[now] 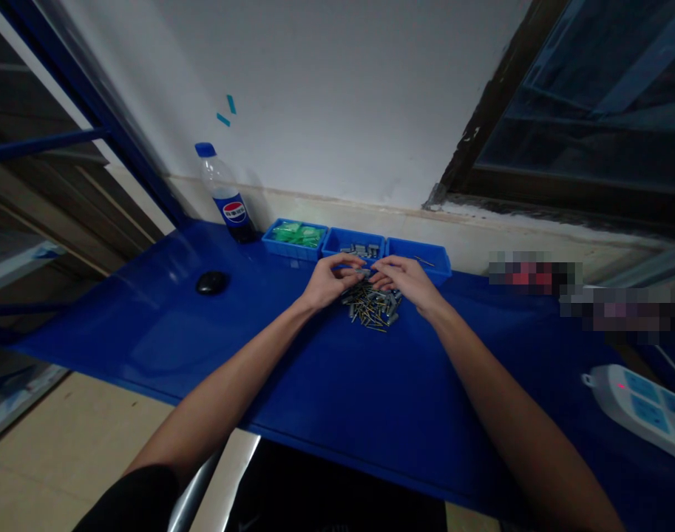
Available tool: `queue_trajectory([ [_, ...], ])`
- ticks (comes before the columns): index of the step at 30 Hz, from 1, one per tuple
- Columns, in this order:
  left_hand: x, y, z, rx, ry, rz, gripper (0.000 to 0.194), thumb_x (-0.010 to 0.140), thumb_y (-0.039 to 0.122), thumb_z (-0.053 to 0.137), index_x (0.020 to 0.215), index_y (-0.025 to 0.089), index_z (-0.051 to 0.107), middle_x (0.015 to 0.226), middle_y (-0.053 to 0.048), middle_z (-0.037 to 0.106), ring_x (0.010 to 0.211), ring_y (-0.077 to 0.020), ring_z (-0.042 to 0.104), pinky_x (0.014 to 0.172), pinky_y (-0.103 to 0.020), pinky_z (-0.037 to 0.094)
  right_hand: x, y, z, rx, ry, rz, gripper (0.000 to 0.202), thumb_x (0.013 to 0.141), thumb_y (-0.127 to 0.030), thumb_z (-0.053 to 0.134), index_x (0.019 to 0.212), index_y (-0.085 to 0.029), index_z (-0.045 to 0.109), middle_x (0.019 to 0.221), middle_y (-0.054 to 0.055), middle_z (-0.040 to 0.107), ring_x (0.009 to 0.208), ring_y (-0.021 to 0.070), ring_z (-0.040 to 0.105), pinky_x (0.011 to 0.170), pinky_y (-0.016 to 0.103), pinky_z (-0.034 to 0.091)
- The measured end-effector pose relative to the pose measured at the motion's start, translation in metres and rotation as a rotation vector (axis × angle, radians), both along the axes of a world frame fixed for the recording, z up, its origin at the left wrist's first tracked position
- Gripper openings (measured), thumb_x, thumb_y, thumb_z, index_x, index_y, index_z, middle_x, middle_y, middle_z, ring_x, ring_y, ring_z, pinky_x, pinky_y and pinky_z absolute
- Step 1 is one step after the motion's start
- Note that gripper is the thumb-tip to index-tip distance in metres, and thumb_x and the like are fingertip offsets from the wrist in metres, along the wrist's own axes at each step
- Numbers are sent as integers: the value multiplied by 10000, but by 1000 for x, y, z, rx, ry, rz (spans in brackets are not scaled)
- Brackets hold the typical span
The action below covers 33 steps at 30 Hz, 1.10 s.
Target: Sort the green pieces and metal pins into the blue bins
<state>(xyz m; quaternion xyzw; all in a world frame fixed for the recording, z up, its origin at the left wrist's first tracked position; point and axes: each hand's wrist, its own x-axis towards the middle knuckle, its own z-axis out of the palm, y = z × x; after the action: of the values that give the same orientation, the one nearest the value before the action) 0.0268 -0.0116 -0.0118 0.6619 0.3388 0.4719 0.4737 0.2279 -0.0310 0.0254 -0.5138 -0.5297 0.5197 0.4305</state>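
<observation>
My left hand [333, 281] pinches a small grey metal piece [364, 273] between thumb and fingertips, above a loose pile. Close by on the right is my right hand [404, 279], its fingers curled together and nearly meeting the left fingertips; whatever it grips is too small to make out. Beneath both hands, the pile of brass-coloured screws [370, 314] mixed with short grey metal sleeves [392, 319] lies on the blue table [337, 391]. Just behind the hands, the middle blue bin [333, 241] contains several grey metal pieces.
Beside the middle bin stand a left bin [293, 251] with green packets [298, 233] and a right bin [440, 260] with a thin screw-like piece. A cola bottle [233, 210] and a black mouse [211, 282] are to the left; a white power strip [619, 395] lies right.
</observation>
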Motion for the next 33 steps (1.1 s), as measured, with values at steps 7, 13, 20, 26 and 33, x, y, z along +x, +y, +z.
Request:
queue_trajectory([
  [7, 0, 0, 0, -53, -113, -10, 499, 751, 251, 848, 1197, 112, 672, 958, -80, 732, 880, -172, 724, 877, -350, 599, -5, -7, -6, -7, 178, 81, 287, 720, -352, 855, 933, -203, 735, 833, 67, 791, 755, 170, 737, 733, 296, 576],
  [13, 1, -2, -2, -42, -25, -12, 502, 746, 301, 859, 1178, 128, 672, 941, -78, 744, 863, -178, 722, 861, -345, 596, -3, -2, -14, -7, 112, 73, 314, 667, -346, 883, 914, -195, 758, 749, 43, 758, 660, 157, 677, 705, 323, 565],
  [20, -22, 3, 8, 307, 578, 48, 107, 863, 202, 676, 943, 153, 726, 927, -68, 753, 834, -185, 692, 799, -322, 541, -2, 2, -11, 208, 101, -98, 404, 693, -298, 832, 1083, -223, 759, 1056, 87, 794, 1007, 265, 738, 923, 424, 570],
  [26, -37, 2, 23, 273, 737, -283, 171, 777, 227, 754, 922, 146, 716, 770, -27, 709, 673, -139, 637, 633, -242, 476, -1, 2, -7, 182, 124, -114, 499, 737, -322, 813, 1221, -237, 723, 1247, 117, 747, 1048, 275, 739, 927, 424, 581],
  [33, -37, -1, 27, 285, 789, -227, 245, 716, 138, 720, 960, 161, 702, 761, -23, 726, 677, -149, 670, 619, -235, 475, 1, 2, -9, 143, 105, -92, 382, 779, -347, 785, 1139, -225, 739, 1194, 114, 765, 939, 235, 753, 842, 374, 593],
])
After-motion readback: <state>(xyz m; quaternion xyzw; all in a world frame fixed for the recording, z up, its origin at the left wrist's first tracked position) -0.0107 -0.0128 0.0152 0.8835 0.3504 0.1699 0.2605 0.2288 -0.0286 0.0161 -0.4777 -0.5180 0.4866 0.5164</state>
